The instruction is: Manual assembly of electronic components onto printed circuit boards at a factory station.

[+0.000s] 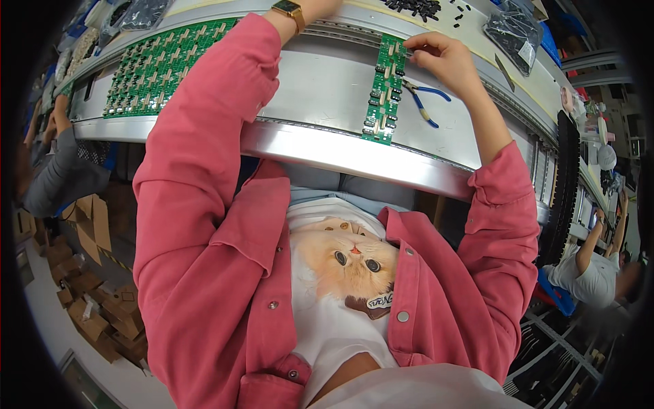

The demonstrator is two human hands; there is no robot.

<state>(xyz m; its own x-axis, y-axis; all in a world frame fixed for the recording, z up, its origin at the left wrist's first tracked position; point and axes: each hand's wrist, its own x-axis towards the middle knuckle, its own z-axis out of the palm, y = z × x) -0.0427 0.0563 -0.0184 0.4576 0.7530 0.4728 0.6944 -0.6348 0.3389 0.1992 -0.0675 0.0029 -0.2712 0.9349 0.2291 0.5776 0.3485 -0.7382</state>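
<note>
A narrow green circuit board [384, 85] with black and pale components lies across the metal track in front of me. At its far right edge is my right hand [446, 61], thumb and forefinger pinched together; whatever is between the fingertips is too small to make out. My left hand [319, 8] reaches past the track toward the black parts, and its fingers are cut off by the upper edge. Pliers with blue handles [429, 102] lie on the track beside the board, below my right hand.
Larger green board panels [163, 68] fill the track's left part. Small black parts [417, 8] are heaped on the far bench, near a dark plastic bag [512, 37]. The track's metal front rail [354, 158] runs before me. Other people work at left and right.
</note>
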